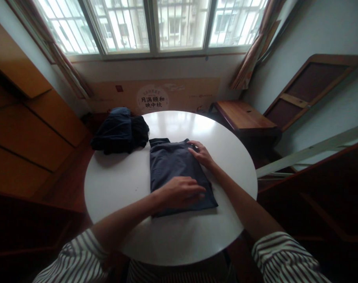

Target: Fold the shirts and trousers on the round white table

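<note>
A dark grey-blue garment (170, 167) lies folded into a rough rectangle on the white round table (117, 184). A darker strip of cloth sticks out at its far left corner. My left hand (183, 192) is over the near half of the garment, palm down with its fingers stretched to the right and slightly blurred. At the far right edge of the cloth, my right hand (201, 153) rests with its fingers apart, touching the upper corner. Neither hand grips the fabric.
A heap of dark clothes (120, 131) sits at the table's far left edge. Behind the table, a printed cardboard panel (181, 92) leans below the window. A wooden stool (245, 114) stands at the back right, and wooden cabinets (28, 133) line the left.
</note>
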Motion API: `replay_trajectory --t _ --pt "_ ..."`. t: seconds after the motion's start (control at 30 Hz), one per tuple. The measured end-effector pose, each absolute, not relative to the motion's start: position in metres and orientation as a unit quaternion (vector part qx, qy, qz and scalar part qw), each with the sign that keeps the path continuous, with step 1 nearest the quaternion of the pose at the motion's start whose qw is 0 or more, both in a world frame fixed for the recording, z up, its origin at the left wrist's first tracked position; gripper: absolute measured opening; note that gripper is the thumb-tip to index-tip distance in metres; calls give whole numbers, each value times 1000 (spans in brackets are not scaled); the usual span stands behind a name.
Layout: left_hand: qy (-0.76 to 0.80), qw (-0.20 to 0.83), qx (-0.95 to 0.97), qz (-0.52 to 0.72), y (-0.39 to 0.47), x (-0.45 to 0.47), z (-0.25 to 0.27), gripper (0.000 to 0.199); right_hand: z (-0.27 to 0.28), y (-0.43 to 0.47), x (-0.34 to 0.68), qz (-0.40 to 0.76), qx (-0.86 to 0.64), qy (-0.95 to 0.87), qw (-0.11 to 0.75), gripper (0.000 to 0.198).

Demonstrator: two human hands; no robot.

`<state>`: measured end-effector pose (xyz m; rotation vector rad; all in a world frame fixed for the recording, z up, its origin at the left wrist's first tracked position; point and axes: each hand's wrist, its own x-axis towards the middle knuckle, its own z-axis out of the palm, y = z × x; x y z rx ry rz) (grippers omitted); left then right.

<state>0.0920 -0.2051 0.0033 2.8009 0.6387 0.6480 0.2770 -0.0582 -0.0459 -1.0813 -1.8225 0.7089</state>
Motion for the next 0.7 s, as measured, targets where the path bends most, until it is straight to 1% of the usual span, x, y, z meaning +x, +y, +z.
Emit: replay_trajectory --t 0.07,0.13,0.2,0.23,0.33,0.43,0.5,0.6,0.7 --pt "339 71 894 284 -174 60 10 28 -46 -58 277 289 -444 -718 451 36" --pt "446 12 838 313 -142 22 9 32 -47 -57 277 293 -449 -711 456 35" --pt "512 -26 801 308 -116 -12 2 45 -49 -57 277 292 -447 -713 454 36" --pt "529 -28 793 300 -108 -25 -3 52 -49 -57 277 288 -446 -717 453 36" --pt "537 23 799 269 -96 -45 -18 68 -50 -56 277 275 -444 -726 446 33" --pt "530 79 806 251 -96 -42 -29 77 -49 -56 277 274 -449 -726 443 32" --pt "535 86 800 259 -96 -37 -32 81 -49 -57 277 268 -449 -730 440 33" --pt "545 93 791 264 -92 -33 -34 81 -47 -59 276 255 -448 -743 428 37" --pt "556 119 782 254 -87 -32 -36 74 -47 -61 276 253 -453 -748 414 41"
